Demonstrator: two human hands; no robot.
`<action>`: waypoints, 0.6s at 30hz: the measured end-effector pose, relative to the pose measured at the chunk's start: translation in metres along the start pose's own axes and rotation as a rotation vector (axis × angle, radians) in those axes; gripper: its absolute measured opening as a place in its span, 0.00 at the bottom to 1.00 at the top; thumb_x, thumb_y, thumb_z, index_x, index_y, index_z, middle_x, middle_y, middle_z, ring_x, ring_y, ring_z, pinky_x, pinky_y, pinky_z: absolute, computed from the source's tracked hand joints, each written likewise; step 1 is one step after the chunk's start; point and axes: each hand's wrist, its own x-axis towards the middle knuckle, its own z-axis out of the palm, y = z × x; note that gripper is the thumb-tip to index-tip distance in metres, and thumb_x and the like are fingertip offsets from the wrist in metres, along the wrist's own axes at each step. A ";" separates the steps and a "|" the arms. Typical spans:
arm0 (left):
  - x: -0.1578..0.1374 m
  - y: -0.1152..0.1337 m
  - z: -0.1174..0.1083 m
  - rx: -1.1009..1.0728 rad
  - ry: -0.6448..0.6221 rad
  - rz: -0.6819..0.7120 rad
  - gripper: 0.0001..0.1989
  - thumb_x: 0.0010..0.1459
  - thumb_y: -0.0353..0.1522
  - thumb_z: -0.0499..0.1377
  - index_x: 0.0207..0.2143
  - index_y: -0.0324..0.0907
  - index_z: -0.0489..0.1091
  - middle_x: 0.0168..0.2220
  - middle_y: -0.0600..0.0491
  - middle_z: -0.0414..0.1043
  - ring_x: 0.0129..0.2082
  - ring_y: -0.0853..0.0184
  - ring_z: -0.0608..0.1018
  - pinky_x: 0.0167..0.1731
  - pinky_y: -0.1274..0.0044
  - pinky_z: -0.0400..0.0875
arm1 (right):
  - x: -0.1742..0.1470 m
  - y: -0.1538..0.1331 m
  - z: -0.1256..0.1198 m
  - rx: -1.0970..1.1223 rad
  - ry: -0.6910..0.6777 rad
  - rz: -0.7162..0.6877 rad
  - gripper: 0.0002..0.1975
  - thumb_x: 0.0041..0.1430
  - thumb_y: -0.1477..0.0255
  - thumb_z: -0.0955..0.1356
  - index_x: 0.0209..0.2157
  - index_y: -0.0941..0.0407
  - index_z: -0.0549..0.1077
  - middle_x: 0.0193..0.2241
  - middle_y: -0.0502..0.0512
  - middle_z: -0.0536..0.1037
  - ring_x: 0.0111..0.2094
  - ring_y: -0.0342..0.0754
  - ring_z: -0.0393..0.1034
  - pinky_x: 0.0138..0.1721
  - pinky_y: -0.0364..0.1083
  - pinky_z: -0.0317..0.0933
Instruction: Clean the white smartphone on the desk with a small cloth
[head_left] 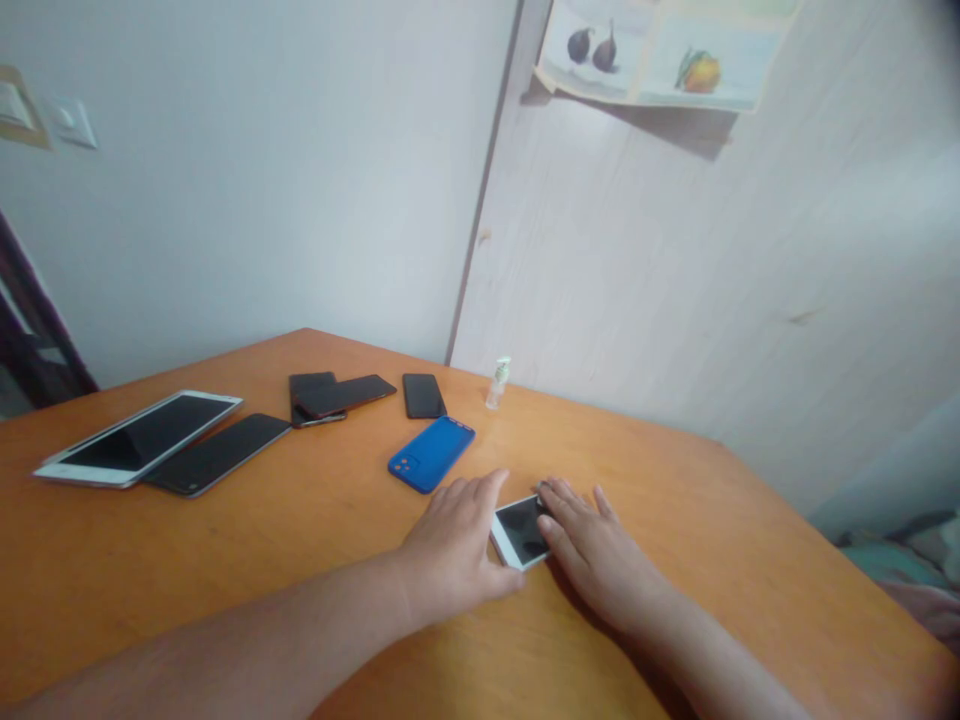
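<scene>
Thumb and forefinger of the left hand [454, 545] spread wide around the left end of a white-framed, dark-screened smartphone [519, 532]; the right hand [589, 550] slants in palm-down, fingers extended, whether gripping anything I cannot tell. The orange-brown wooden worktop [300, 525] also carries four flat dark phones [424, 396], one large white-framed tablet [142, 440], one blue phone case [433, 454] and one small clear bottle [496, 388]. The smartphone lies between the hands, its right end partly under the right fingers.
</scene>
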 end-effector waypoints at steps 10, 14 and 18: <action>0.001 0.001 -0.002 -0.010 -0.036 -0.032 0.57 0.43 0.44 0.68 0.68 0.36 0.43 0.57 0.38 0.67 0.60 0.46 0.65 0.59 0.57 0.59 | 0.003 -0.002 0.000 0.033 -0.010 -0.035 0.27 0.73 0.61 0.52 0.67 0.56 0.57 0.67 0.62 0.57 0.69 0.56 0.46 0.66 0.69 0.31; 0.001 0.001 -0.003 -0.011 -0.016 -0.019 0.53 0.45 0.44 0.67 0.68 0.38 0.46 0.57 0.39 0.67 0.59 0.48 0.67 0.60 0.58 0.59 | -0.005 -0.014 -0.004 0.034 -0.032 -0.102 0.28 0.72 0.59 0.54 0.67 0.57 0.57 0.67 0.63 0.57 0.69 0.57 0.45 0.67 0.67 0.33; 0.001 -0.002 -0.001 -0.004 -0.022 0.001 0.48 0.47 0.41 0.66 0.66 0.38 0.49 0.57 0.39 0.67 0.57 0.49 0.69 0.59 0.59 0.61 | -0.012 -0.030 -0.012 0.085 -0.121 -0.272 0.27 0.72 0.59 0.53 0.68 0.53 0.54 0.68 0.57 0.54 0.69 0.53 0.45 0.68 0.63 0.34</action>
